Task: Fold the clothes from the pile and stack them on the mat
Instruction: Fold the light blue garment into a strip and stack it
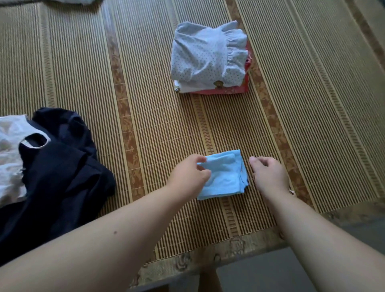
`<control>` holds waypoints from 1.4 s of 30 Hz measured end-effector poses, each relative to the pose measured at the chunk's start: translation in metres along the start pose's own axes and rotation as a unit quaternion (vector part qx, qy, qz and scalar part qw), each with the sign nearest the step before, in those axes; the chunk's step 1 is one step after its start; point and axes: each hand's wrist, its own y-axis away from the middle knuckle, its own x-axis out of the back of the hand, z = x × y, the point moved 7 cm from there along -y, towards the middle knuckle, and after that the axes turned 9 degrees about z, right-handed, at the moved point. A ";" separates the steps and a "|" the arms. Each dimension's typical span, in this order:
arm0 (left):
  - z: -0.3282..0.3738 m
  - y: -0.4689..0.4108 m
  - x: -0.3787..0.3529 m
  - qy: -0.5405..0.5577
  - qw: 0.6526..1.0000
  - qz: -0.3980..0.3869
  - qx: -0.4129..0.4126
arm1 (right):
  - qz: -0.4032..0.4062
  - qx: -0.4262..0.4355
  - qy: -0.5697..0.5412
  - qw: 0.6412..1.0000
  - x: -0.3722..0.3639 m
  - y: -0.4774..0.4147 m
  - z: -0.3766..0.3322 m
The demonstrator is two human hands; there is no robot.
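Note:
A small light-blue cloth (226, 177), folded into a rough square, lies flat on the bamboo mat (145, 104) in front of me. My left hand (190, 172) pinches its upper left corner between thumb and fingers. My right hand (268, 172) hovers just right of the cloth, fingers loosely curled, holding nothing. Farther back rests a stack of folded clothes (210, 58), a pale dotted garment with a ruffle on top, white and red pieces beneath. At the left lies the unfolded pile (58, 158), dark navy fabric with a white garment (10, 154) on it.
The mat's patterned front edge (208, 258) runs across the bottom, with grey floor (270, 273) beyond it. Another bit of grey fabric (83, 1) shows at the top left. Bare mat lies between the blue cloth and the stack.

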 end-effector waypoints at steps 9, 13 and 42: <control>-0.034 -0.018 -0.007 -0.071 0.992 0.080 0.069 | -0.046 0.189 0.277 0.941 -0.046 0.003 -0.023; -0.023 -0.016 -0.011 -0.009 0.995 0.082 0.061 | -0.061 0.184 0.154 0.969 -0.041 0.002 -0.027; 0.144 -0.191 0.119 -0.151 0.967 0.139 -0.150 | -0.058 0.454 0.267 0.848 -0.053 -0.107 -0.296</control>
